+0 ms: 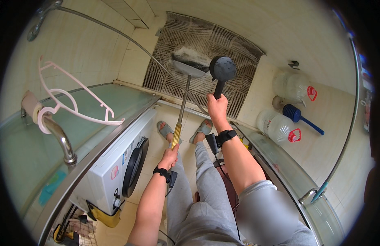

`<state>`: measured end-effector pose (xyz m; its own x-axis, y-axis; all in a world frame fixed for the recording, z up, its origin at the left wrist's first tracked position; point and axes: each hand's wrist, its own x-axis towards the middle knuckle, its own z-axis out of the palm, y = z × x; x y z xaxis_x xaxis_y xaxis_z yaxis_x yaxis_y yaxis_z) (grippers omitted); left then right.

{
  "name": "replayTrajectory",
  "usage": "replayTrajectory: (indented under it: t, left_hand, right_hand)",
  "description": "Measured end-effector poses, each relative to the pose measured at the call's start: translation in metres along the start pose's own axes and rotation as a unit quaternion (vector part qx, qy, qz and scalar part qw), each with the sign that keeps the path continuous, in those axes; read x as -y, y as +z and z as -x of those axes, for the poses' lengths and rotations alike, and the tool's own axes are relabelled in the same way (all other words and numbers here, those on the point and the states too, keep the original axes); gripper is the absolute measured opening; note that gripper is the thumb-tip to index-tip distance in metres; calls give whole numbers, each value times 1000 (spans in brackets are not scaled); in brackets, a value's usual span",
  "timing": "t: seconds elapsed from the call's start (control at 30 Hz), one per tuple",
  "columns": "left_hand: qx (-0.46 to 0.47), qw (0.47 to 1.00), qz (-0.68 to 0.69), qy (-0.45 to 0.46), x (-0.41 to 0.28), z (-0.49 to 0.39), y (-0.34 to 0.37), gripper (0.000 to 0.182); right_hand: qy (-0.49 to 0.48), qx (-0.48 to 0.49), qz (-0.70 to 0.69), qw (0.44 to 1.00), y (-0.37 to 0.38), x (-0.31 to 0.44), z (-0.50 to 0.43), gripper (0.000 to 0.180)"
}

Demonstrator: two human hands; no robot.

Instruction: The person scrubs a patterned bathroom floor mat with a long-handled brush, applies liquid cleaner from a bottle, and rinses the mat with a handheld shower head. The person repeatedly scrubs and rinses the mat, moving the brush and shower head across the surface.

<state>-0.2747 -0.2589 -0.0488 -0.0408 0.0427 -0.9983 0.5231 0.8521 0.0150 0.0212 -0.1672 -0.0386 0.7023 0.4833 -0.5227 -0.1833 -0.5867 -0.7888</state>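
My left hand point(169, 158) is closed around the yellow grip of a long-handled floor brush point(183, 104). Its wide grey head point(189, 69) rests on a dark, stripe-patterned floor mat point(165, 40), with whitish foam or wet residue point(190, 54) just beyond it. Farther right, my right hand point(218, 107) grips a black handheld shower head point(224, 69) by its handle, above the mat. Whether water is flowing from it cannot be made out. A metal shower hose point(122, 33) runs from the wall fitting at upper left, over the mat, towards my right hand.
On the left stand a glass panel point(110, 95), a pink plastic hanger point(76, 95) on a metal bar, and a white washing machine point(107, 172). Two large clear bottles point(277, 126) and a blue plunger point(293, 113) are at right, beyond another glass panel point(277, 156).
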Motion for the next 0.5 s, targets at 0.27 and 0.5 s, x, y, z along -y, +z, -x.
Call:
replayTrajectory:
  t: [0.27, 0.5]
  left_hand:
    - [0, 1000, -4, -6, 4, -4, 0, 56]
    - [5, 1000, 7, -13, 3, -3, -1, 56]
  right_hand:
    - [-3, -13, 39, 999, 8, 7, -4, 25]
    - [19, -37, 67, 997, -5, -8, -9, 25]
